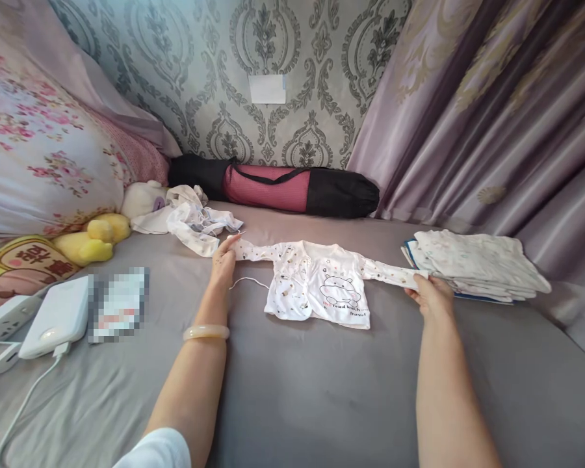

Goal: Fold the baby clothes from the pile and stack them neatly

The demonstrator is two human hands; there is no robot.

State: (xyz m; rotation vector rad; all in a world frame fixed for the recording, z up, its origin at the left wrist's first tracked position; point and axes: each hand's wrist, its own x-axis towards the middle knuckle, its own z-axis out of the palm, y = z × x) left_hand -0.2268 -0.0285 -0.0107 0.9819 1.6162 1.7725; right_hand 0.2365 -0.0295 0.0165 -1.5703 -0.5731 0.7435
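Note:
A small white baby shirt (338, 283) with a bear-like drawing and lettering lies spread on the grey sheet (322, 396), its sleeves stretched out to both sides. My left hand (225, 257), with a pale bangle on the wrist, pinches the cuff of the sleeve on the left. The cuff on the right is between the thumb and fingers of my right hand (431, 292). A thin white tie string curls out from the shirt's left side toward my left wrist.
A folded clothes stack (478, 263) lies at the right, crumpled clothes (195, 221) behind my left hand. A black and pink rolled bag (273, 188) lies along the wall. Plush toys, a white power bank (58, 315), its cable and a power strip (10, 318) are at left.

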